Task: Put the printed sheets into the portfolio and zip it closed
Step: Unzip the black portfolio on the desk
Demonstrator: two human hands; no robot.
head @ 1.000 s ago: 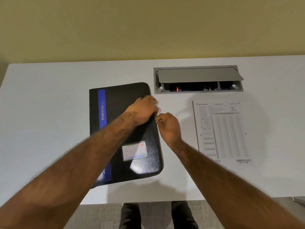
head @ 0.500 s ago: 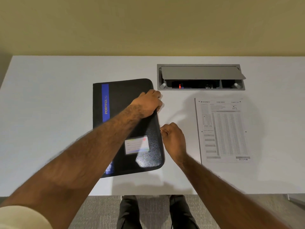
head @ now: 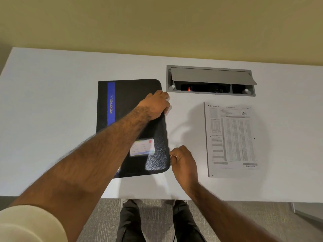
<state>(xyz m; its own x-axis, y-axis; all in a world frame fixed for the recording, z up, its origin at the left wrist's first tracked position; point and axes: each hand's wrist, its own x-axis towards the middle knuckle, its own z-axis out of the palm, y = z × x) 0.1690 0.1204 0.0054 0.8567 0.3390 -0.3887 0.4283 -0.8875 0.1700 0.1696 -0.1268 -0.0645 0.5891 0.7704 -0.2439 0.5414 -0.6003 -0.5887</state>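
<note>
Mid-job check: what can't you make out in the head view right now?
Head view only:
- Zip pull: the right hand curls against the right edge of the portfolio; its fingers hide what they pinch, if anything.
- Portfolio's inside: the closed cover hides it.
- Portfolio's near left corner: the left forearm covers it.
- Printed sheets: the top sheet hides how many there are, and the print is too small to read.

A black portfolio (head: 132,96) with a blue stripe lies shut on a white table (head: 52,110), the left hand (head: 155,104) curled over its right edge near the top. The right hand (head: 183,160) pinches a small zip pull (head: 173,156) at that edge, near the lower corner. The printed sheets (head: 230,138) lie well apart on the right, below a grey cable box (head: 209,75) whose lid is raised.
</note>
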